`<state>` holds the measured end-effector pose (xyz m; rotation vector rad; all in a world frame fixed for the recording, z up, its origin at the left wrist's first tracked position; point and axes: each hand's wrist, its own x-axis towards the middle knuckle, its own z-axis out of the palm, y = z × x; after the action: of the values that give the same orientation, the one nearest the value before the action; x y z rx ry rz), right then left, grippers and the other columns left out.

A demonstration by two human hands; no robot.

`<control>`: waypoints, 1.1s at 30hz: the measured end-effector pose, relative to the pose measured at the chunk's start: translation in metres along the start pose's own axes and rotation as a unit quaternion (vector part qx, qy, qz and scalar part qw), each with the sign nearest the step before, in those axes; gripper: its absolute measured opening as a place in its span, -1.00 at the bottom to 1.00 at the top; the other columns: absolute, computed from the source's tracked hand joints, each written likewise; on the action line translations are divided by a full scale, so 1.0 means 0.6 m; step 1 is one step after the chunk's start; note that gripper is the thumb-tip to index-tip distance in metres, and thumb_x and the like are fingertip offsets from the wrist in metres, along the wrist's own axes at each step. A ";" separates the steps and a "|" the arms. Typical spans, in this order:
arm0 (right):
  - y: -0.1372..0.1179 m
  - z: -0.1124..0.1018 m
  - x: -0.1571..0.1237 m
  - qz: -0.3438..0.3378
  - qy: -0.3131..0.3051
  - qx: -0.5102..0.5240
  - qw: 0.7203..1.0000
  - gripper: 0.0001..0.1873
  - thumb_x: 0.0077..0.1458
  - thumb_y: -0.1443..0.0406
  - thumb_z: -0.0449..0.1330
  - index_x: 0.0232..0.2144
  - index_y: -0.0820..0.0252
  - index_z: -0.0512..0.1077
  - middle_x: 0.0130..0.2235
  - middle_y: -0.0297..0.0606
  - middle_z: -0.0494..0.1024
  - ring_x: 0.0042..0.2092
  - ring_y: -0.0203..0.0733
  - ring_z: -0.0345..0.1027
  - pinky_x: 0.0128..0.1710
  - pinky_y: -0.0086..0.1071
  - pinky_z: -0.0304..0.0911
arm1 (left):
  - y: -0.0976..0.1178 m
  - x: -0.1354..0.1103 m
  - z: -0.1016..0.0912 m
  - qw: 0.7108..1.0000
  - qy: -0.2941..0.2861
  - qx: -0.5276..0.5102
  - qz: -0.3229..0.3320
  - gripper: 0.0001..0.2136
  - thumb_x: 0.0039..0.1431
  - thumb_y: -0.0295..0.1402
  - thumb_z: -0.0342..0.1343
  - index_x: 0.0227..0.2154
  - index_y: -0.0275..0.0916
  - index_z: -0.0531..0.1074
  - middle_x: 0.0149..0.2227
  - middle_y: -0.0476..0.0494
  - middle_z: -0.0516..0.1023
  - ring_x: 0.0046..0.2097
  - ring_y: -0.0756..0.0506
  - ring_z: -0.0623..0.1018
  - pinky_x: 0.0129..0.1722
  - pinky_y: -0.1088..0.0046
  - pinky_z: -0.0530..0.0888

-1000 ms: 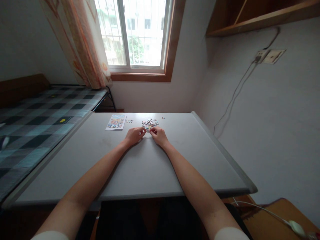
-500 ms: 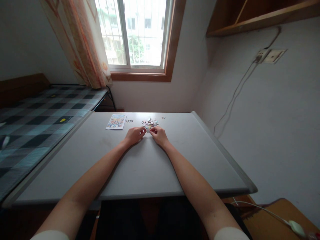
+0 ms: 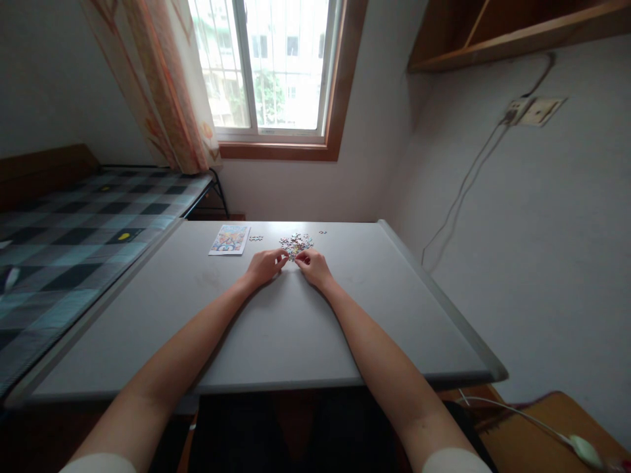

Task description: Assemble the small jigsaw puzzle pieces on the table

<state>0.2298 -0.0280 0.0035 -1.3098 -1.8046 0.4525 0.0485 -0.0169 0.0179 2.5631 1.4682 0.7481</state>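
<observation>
left hand (image 3: 266,265) and right hand (image 3: 314,267) rest just apart at the near side of a pile of puzzle pieces (image 3: 296,242), fingers bent toward thumbs; whether either pinches a piece is too small to tell. the pile lies near the middle of the far edge of the table (image 3: 290,328). toward its far left corner lies a picture sheet (image 3: 229,240), a small row of pieces (image 3: 256,238) just beside it.
</observation>
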 end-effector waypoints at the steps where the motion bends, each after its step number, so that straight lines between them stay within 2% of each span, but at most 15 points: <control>1: -0.001 0.000 0.000 -0.001 0.000 -0.001 1.000 -0.94 -0.01 0.37 0.19 -0.46 0.22 0.49 -0.40 -0.29 0.49 -0.41 -0.32 0.30 -0.30 -0.43 0.24 | 0.000 0.000 0.000 1.000 0.000 0.000 0.001 -0.76 0.20 -0.22 -0.04 -0.23 -0.13 0.49 -0.42 0.00 0.56 -0.45 -0.01 0.47 -0.40 0.51 0.28; 26: 0.000 -0.001 0.000 -0.002 0.001 0.002 1.000 -0.92 -0.01 0.37 0.16 -0.45 0.21 0.47 -0.41 -0.29 0.48 -0.39 -0.31 0.31 -0.29 -0.42 0.24 | -0.003 0.000 0.002 1.000 -0.006 -0.015 0.019 -0.76 0.19 -0.22 -0.05 -0.29 -0.14 0.50 -0.47 -0.01 0.54 -0.47 0.00 0.45 -0.41 0.52 0.30; 33: 0.004 0.001 0.002 -0.004 0.005 0.027 1.000 -0.81 -0.02 0.42 0.09 -0.37 0.20 0.49 -0.33 -0.29 0.46 -0.40 -0.34 0.29 -0.29 -0.43 0.27 | -0.006 -0.001 0.004 0.999 -0.015 -0.016 0.041 -0.71 0.21 -0.13 -0.07 -0.32 -0.15 0.49 -0.48 -0.01 0.53 -0.47 0.00 0.45 -0.43 0.53 0.28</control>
<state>0.2308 -0.0260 0.0018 -1.2650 -1.7780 0.4858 0.0465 -0.0149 0.0146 2.6127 1.3387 0.7339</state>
